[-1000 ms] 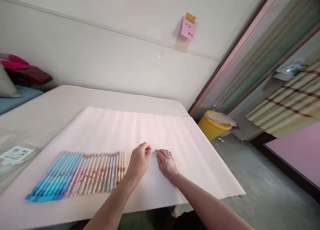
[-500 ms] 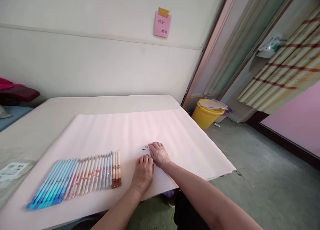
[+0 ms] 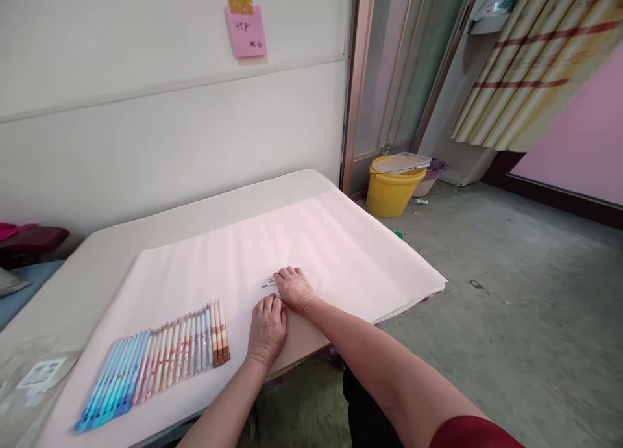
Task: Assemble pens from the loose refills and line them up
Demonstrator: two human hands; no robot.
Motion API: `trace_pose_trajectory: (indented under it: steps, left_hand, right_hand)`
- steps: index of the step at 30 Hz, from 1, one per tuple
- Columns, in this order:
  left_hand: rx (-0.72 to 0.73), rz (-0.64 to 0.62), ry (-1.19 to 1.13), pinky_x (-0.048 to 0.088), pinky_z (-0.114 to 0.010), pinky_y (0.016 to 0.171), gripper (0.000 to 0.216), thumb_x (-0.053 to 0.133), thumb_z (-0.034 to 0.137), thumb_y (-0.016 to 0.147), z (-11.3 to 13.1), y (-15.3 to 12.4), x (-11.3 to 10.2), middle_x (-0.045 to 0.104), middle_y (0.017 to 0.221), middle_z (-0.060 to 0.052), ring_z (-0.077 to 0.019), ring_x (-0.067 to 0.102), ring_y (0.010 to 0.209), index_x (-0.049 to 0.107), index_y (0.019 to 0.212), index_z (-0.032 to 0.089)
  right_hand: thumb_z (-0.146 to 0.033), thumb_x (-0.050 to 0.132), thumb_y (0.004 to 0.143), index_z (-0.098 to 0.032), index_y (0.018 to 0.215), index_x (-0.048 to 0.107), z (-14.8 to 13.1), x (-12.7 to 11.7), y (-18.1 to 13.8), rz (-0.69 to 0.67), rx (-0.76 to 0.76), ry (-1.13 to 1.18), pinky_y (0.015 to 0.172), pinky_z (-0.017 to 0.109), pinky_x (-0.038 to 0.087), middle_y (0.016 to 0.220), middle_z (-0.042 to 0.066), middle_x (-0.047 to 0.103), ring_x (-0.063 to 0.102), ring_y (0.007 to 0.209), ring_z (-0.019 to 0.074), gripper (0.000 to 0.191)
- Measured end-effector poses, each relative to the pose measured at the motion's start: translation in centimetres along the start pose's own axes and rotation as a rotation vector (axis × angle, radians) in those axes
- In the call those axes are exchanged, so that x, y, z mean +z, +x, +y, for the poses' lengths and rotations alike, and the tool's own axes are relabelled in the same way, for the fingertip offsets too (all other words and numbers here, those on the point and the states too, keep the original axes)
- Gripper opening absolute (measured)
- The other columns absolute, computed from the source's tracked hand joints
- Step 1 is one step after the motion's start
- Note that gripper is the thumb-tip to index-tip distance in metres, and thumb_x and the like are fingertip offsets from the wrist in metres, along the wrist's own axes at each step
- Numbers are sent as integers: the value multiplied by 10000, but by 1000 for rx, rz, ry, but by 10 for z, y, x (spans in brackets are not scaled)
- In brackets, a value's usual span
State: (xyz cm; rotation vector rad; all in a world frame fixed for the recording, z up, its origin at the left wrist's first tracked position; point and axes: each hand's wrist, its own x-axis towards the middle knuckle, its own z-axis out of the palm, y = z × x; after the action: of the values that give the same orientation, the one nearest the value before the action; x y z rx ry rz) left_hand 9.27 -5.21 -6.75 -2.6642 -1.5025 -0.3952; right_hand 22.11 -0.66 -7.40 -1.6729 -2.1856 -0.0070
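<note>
Pen (image 3: 269, 282) in our right hand (image 3: 294, 287)

We see its dark tip poking past our bent, closed right fingers, on the pale sheet (image 3: 228, 247); our left hand (image 3: 267, 328) lies half-curled just beside, any hold hidden

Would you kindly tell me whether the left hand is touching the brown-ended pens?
Apart. The head view shows a strip of the pale sheet between the left hand and the brown-ended pens.

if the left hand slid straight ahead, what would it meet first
Probably the fingers of the right hand; depth is unclear, so the dark-tipped white pen there might come first.
</note>
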Motion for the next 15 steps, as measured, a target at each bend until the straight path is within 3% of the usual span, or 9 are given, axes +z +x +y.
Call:
trace_pose_trajectory:
  steps: [6,15]
  left_hand:
    - [-1,16,-33,345,-375,880,172,397,172,832,-1,-1,2,532,1032,-97,-230,465,974,544,921,163]
    - [-9,75,-102,365,-396,840,177,432,156,816,-6,-5,7,527,961,-84,-226,464,936,536,959,166]
  right_hand:
    - [-187,457,814,-147,1095,494,1,2,0,19,64,15,806,355,313,984,100,558,440,918,236,286]
    - [-141,476,718,-180,1015,546,0,5,-2,67,68,50,825,319,320,993,77,569,456,925,215,308]
